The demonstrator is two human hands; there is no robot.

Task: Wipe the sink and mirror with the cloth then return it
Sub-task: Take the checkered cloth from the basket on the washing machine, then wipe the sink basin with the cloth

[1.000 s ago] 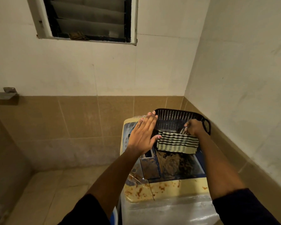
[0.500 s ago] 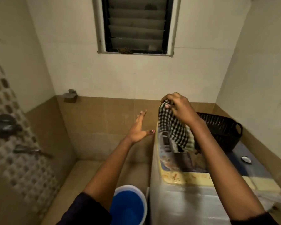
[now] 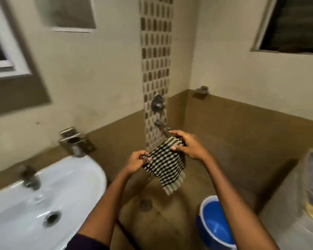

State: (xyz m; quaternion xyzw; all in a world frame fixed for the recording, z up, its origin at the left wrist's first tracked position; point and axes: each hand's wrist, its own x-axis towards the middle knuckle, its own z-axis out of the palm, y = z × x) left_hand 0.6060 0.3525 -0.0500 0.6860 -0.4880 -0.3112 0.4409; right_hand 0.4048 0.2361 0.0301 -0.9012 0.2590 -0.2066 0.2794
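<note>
Two hands grip my checked cloth (image 3: 165,164) in mid-air right of the sink (image 3: 43,204): left hand (image 3: 136,162) pinches one corner, right hand (image 3: 189,146) clasps the top. Sink tap (image 3: 30,178) blurred; what may be a washing machine (image 3: 296,213) is cut off.

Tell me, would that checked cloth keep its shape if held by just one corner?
Probably not. The checked cloth already sags and folds between the left hand and right hand, so it looks floppy. Its free lower end dangles, suggesting it is light. Pinched fingers seem enough to hold it.
</note>
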